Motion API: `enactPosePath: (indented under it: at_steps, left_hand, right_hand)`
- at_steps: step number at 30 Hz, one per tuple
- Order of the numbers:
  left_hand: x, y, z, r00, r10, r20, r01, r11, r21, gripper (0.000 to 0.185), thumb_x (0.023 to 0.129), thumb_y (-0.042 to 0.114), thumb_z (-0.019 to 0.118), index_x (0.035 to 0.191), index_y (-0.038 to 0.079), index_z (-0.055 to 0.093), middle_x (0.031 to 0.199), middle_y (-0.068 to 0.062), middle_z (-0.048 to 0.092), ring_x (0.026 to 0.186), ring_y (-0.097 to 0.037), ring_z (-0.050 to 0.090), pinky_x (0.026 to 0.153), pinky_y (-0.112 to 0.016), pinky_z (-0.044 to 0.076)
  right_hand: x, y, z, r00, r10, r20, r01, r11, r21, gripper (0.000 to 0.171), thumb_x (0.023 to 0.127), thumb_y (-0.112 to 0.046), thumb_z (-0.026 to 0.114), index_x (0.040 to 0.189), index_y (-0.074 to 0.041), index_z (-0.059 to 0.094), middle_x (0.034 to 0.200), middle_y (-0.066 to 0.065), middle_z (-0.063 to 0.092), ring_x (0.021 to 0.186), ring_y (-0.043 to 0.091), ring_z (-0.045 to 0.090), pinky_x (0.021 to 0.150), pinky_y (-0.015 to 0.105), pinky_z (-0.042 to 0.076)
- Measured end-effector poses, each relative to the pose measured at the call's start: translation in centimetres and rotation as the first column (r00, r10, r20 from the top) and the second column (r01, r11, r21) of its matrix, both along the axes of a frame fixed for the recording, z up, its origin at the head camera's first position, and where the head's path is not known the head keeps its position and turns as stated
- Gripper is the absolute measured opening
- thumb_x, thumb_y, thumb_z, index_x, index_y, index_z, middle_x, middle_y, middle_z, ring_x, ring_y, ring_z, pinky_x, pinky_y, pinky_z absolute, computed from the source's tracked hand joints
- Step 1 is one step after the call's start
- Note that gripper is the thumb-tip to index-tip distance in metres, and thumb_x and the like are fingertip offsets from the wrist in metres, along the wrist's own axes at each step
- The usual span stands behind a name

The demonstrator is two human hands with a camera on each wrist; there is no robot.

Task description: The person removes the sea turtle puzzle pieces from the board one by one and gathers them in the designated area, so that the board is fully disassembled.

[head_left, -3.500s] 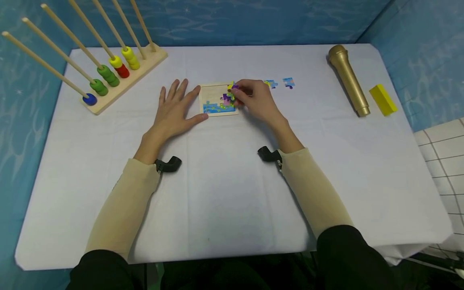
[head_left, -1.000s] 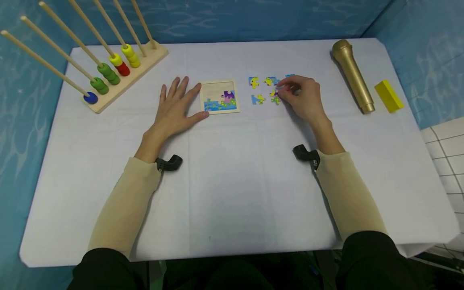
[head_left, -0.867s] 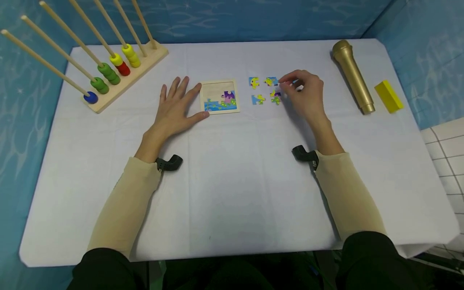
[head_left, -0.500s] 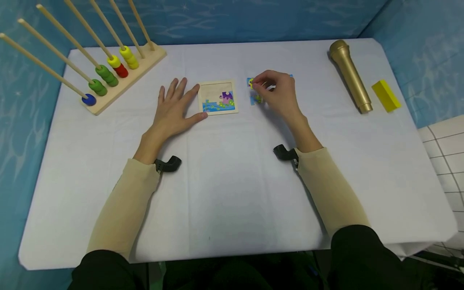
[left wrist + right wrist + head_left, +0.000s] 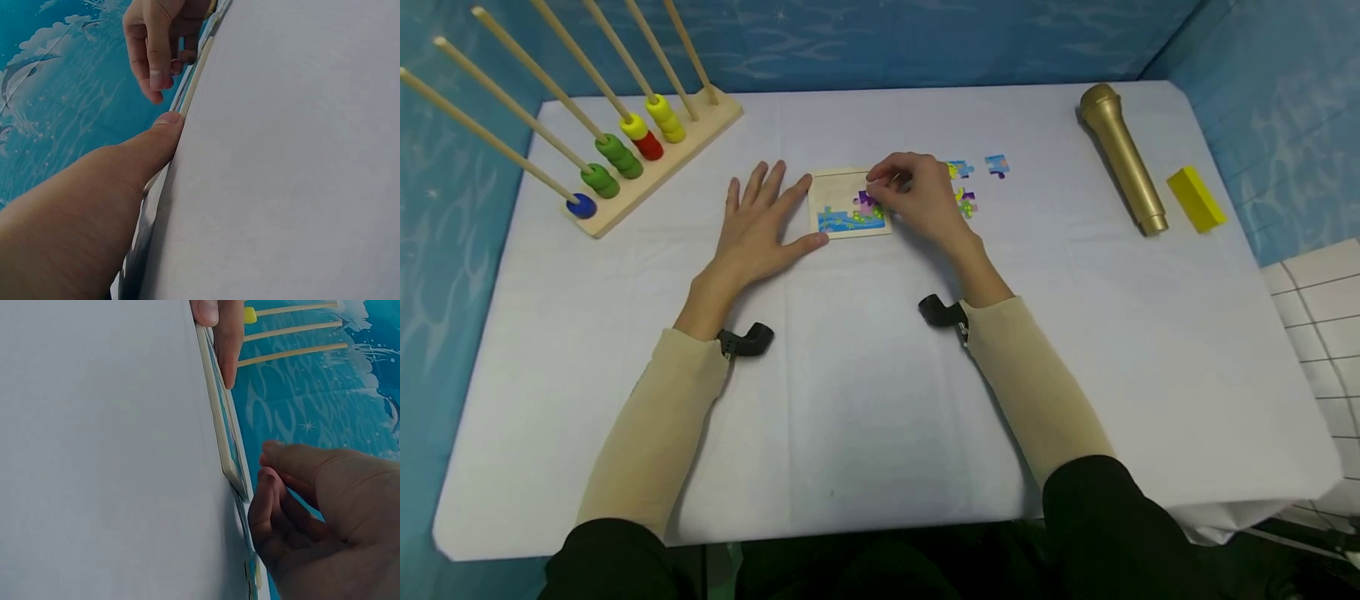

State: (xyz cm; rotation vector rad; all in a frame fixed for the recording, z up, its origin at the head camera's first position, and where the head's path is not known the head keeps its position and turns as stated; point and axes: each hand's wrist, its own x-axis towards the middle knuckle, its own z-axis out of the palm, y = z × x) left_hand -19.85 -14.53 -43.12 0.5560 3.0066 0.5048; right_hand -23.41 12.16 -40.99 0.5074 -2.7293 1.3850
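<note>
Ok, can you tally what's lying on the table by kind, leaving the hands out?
Bead rack: 1
Puzzle board: 1
Loose puzzle pieces in view: 3
Gold microphone: 1
Yellow block: 1
Total: 7; the right hand may hide more pieces.

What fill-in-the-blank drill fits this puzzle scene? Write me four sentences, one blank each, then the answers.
1. The left hand lies flat with its thumb against the wooden puzzle tray, on the tray's ____ side.
2. The right hand reaches over the tray's ____ edge.
3. The gold microphone lies beside a ____ block.
4. On the bead rack, the single bead on the nearest rod is ____.

Missing words: left; right; yellow; blue
</note>
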Motion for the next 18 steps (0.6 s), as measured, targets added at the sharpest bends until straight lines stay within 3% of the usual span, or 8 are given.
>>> enactPosePath:
  at_steps: [6,18]
  left_hand:
    - [0.2,0.08,0.06,1.0,-0.004,0.008,0.004,1.0,0.001,0.087,0.088,0.075,0.046,0.159,0.035,0.017,0.167,-0.004,0.002,0.154,-0.025,-0.009,0.12,-0.055,-0.011]
    - [0.02,-0.2,0.1,1.0,-0.01,0.006,0.01,1.0,0.007,0.086,0.088,0.075,0.046,0.159,0.035,0.016,0.167,-0.003,0.002,0.154,-0.024,-0.01,0.12,-0.055,-0.012]
  right_hand:
    - [0.21,-0.34,-0.15,0.999,-0.037,0.032,0.036,0.998,0.042,0.016,0.091,-0.019,0.072,0.104,-0.01,0.075,0.088,0.003,0.067,0.08,0.012,0.056,0.074,0.021,0.044]
    - [0.27,-0.44,-0.16,0.998,-0.013,0.057,0.008,0.996,0.087,0.025,0.085,-0.02,0.08,0.104,-0.006,0.073,0.087,0.004,0.063,0.077,0.013,0.054,0.072,0.021,0.044]
